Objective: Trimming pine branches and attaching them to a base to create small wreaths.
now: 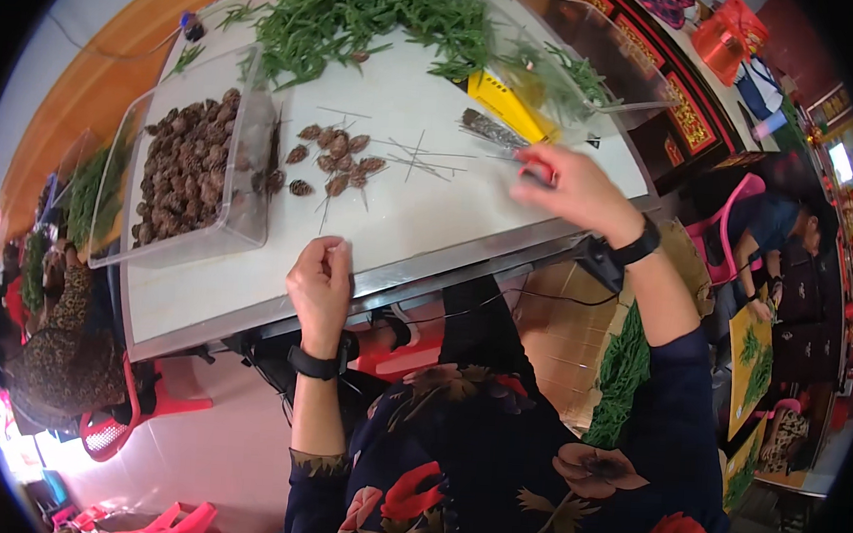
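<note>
My right hand (587, 190) is closed round a small red-and-black handled tool (538, 173), its kind blurred, above the right part of the white table. Just beyond it lie a bundle of thin dark wires (492, 129) and a long yellow-and-black object (507, 105). Near the front edge, my left hand (318, 277) has its fingers curled together; whatever they may hold does not show. Small brown pine cones (339, 146) lie loose beyond the left hand, some with wires sticking out. Several separate wires (421, 159) cross each other to their right.
A clear plastic bin (246, 218) full of pine cones stands at the left. Green artificial sprigs (363, 18) heap at the far side beside another clear bin (607, 107). The table's metal edge (417, 266) runs before me. Other people sit at left and right.
</note>
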The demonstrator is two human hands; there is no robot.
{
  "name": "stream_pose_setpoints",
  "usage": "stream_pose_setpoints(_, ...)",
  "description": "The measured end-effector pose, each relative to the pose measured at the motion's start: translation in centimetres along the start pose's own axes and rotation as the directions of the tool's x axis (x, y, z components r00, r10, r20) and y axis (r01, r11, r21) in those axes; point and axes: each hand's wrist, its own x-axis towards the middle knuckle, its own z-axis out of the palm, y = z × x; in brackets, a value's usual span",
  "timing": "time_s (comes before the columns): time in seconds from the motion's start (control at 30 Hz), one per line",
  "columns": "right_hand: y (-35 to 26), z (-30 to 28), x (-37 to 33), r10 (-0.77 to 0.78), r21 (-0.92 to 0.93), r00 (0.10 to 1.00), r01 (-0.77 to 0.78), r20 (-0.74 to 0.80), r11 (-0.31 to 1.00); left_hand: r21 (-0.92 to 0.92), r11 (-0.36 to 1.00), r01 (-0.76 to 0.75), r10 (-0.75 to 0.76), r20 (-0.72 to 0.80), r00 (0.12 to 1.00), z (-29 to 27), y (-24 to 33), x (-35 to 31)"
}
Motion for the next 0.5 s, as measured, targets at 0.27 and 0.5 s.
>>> stream_pose_setpoints(0.27,-0.3,6.3,1.6,0.109,-0.312,0.993,-0.09,0.043,0.946,0.002,0.998,-0.06,0.06,-0.026,0.998,0.0,-0.6,-0.2)
stream_pose_setpoints(0.5,-0.1,6.9,2.5,-0.014,-0.37,1.0,0.016,0.01,0.929,0.122,0.991,-0.057,0.057,0.002,0.998,-0.1,0.3,0.8)
